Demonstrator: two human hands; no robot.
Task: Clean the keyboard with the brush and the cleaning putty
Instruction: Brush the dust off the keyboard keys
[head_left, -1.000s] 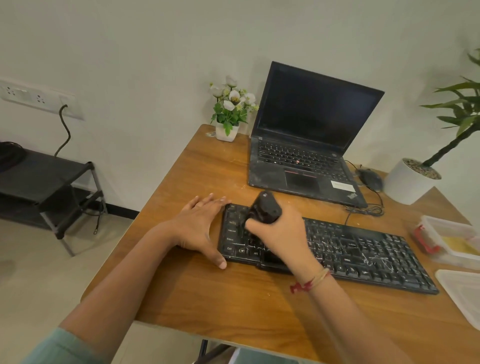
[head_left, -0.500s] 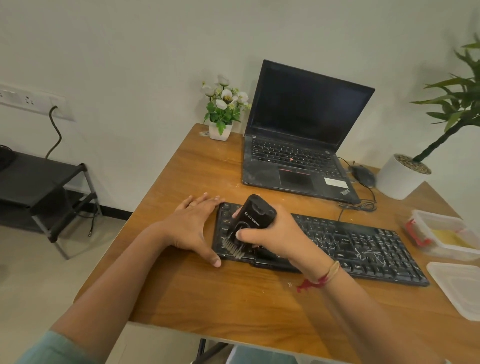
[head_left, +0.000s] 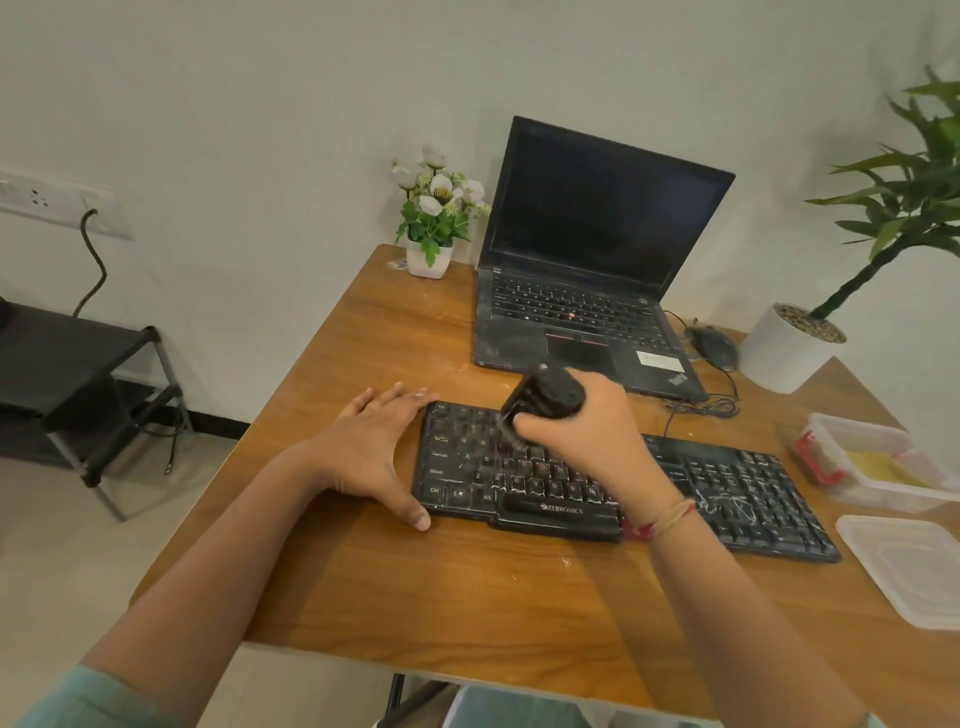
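Head view: right hand clamps the stubby black brush, bristles down on the keyboard's left keys, mid-tabletop. Left hand lies flat, fingers straight, bracing its end. Brush looks light and rigid with soft bristles, best held by the body.

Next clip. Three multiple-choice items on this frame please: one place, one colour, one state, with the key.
1. Where is the brush? A) over the keyboard's left part B) on the shelf C) in the clear container
2. What colour is the flower pot? A) black B) white C) red
3. How is the laptop? A) closed B) open, screen lit C) open, screen dark
Key: 1 A, the right hand grips it above the left keys; 2 B, the pot is white; 3 C, the lid is up and the screen is black.
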